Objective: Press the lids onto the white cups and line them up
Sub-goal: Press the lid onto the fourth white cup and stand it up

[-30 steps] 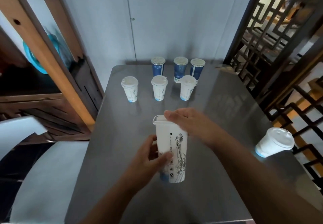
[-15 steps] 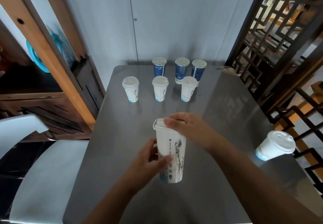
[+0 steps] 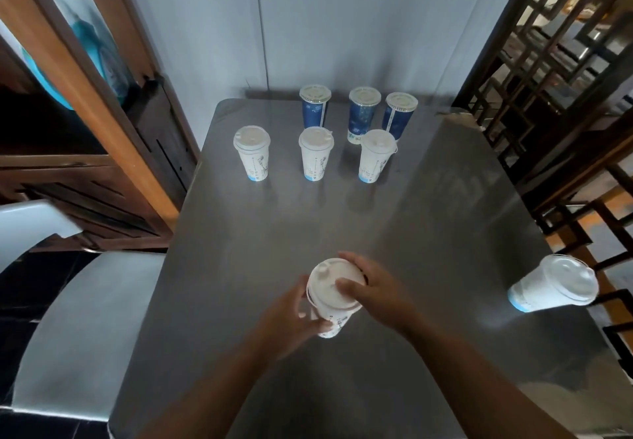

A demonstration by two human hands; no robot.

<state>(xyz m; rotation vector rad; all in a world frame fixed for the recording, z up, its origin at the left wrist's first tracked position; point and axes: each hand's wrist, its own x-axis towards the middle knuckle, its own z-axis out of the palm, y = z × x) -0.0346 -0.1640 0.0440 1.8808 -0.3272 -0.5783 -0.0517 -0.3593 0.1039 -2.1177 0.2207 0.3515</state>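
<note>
My right hand [image 3: 373, 289] lies over the white plastic lid [image 3: 334, 282] of a tall white paper cup with line drawings [image 3: 330, 315], thumb pressing on top, fingers curled round the far rim. My left hand [image 3: 291, 318] is wrapped round the cup's wall just below, steadying it on the grey metal table [image 3: 274, 233]. I judge the lid is nearly seated; I cannot tell whether the near rim has snapped down.

Well beyond my hands, three lidded white cups [image 3: 315, 152] stand in a row, the rightmost a little out of line. Behind them stand three lidded dark blue cups [image 3: 363, 113]. Far off my right hand, another lidded white cup [image 3: 555, 288] stands apart near the table edge.

Left to do, as I read it: finish this lid, then bring both cups into the row.
</note>
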